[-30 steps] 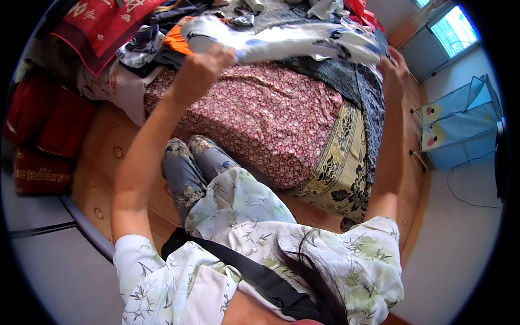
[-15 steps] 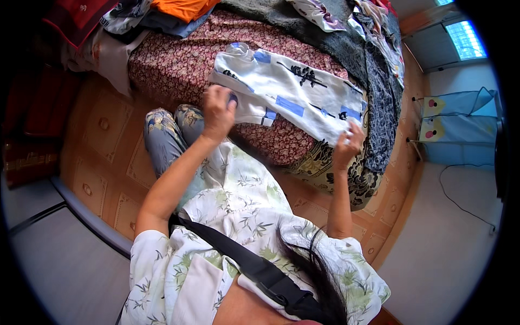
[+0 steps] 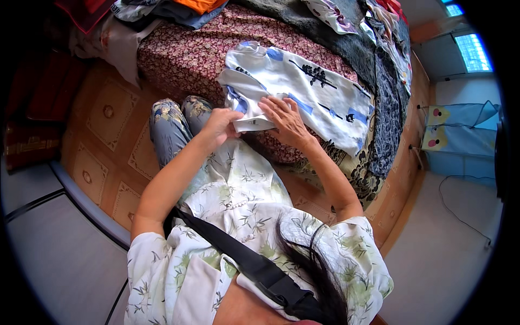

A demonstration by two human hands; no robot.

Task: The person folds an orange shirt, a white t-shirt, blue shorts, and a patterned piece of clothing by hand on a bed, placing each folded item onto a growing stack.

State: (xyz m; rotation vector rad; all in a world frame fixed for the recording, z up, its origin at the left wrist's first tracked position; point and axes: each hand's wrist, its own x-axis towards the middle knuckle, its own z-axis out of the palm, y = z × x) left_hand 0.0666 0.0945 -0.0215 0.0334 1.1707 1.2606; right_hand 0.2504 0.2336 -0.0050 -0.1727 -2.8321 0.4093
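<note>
A white shirt (image 3: 325, 100) with blue blocks and black prints lies stretched out on the bed, one side folded over lengthwise. At its near edge, a sleeve (image 3: 254, 120) hangs slightly over the bed's side. My left hand (image 3: 221, 124) pinches the sleeve's left edge, fingers closed on the cloth. Across the same sleeve rests my right hand (image 3: 286, 122), its fingers stretched out and mostly flat on the fabric. The collar end (image 3: 246, 47) points to the far left, and the hem (image 3: 364, 127) to the right.
The bed has a red floral sheet (image 3: 184, 54) and a dark grey blanket (image 3: 292, 21). Stacked clothes (image 3: 179, 12) sit at its far left, and loose garments (image 3: 330, 16) at the back. A blue fabric rack (image 3: 457, 132) stands to the right. Brown patterned floor (image 3: 108, 108) lies left.
My right hand has left the shirt's hem and come left onto the sleeve. The left hand has lowered to the sleeve's edge, and the sleeve's cloth has shifted.
</note>
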